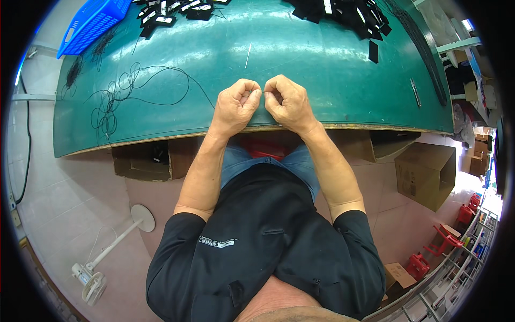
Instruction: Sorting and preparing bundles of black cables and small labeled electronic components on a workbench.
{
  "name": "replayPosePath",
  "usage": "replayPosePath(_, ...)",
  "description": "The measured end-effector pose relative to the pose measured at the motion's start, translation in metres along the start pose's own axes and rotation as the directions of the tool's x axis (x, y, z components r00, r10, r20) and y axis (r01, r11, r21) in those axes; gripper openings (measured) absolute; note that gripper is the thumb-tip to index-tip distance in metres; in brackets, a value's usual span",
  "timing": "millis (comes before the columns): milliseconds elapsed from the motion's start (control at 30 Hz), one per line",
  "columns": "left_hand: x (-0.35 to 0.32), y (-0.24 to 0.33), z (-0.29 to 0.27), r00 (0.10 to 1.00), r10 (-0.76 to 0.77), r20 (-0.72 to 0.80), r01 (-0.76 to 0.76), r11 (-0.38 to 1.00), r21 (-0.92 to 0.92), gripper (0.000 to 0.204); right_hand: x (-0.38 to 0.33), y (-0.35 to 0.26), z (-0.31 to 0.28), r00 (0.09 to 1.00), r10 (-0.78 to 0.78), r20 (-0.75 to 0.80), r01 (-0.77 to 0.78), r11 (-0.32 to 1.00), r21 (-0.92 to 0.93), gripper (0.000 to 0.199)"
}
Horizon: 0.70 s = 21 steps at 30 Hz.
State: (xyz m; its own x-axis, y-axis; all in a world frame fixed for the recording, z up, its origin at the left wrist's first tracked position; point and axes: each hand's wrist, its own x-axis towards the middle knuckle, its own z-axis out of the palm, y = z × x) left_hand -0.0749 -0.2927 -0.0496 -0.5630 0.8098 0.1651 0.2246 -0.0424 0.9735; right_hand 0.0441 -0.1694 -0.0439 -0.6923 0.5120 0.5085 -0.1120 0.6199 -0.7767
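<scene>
Close together over the near edge of the green table point(322, 91), my two hands are both closed. My left hand point(234, 106) has its fingers curled in, thumb against the forefinger. My right hand point(291, 103) mirrors it, thumb and forefinger pinched. Whatever sits in either pinch is too small or hidden to make out. A tangled thin black cord point(155, 102) lies on the table to the left, one strand running up to my left hand. Just beyond the hands is a thin pale stick point(248, 56).
Heaps of black tags with white labels point(199, 12) lie at the far side, with another black tag point(373, 52) at right. A blue basket point(94, 24) stands far left. Long black cords point(424, 51) and a slim metal tool point(415, 92) lie right. Cardboard boxes point(424, 172) stand below.
</scene>
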Motion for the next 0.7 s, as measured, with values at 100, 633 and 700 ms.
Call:
replayPosePath(100, -0.0003, 0.0004, -0.0008, 1.000, -0.011, 0.008, 0.011, 1.000, 0.015, 0.004, -0.0019, 0.0002, -0.0042, 1.000, 0.020, -0.012, -0.020, 1.000, -0.013, 0.012)
replayPosePath(633, -0.0013, 0.0012, -0.0013, 0.999, -0.030, 0.010, 0.031, 0.999, -0.025, 0.004, -0.0003, -0.0021, -0.0020, 1.000, 0.008, -0.029, -0.008, 1.000, 0.002, 0.015)
replayPosePath(700, -0.0009, -0.0013, -0.0013, 1.000, -0.023, 0.018, 0.023, 1.000, -0.002, 0.005, 0.0015, -0.0034, 0.0005, 0.998, -0.060, 0.032, 0.060, 0.998, 0.001, 0.016)
